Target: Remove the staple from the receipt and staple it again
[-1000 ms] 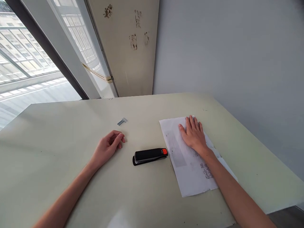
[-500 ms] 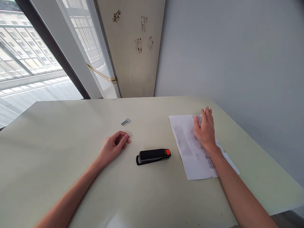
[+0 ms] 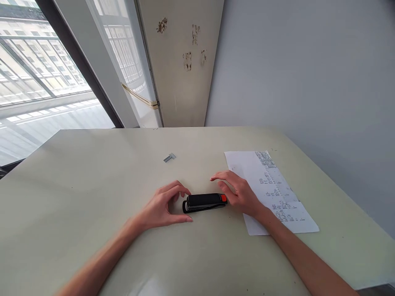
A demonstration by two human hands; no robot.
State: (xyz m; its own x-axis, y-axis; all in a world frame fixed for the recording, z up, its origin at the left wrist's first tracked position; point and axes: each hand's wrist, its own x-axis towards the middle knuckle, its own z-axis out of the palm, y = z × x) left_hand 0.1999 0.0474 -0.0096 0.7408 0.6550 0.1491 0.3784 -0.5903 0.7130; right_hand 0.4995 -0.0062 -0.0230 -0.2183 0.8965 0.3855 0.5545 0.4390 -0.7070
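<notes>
A black stapler with a red patch at its right end lies on the pale table. At its left end is my left hand, thumb and fingers spread apart around that end, not closed on it. My right hand hovers by the red end, its fingers stretched leftward and apart, holding nothing. Under my right wrist lies a printed sheet of paper, partly covered by the forearm. Beyond the stapler rest small strips of staples, touched by neither hand.
The pale table runs back to a fridge with brown marks on its side. A grey wall borders the table on the right. At the left stands a window with railings outside.
My right hand has come off the upper part of the paper and moved left and nearer to the stapler. My left hand has moved right to the stapler and opened its fingers.
</notes>
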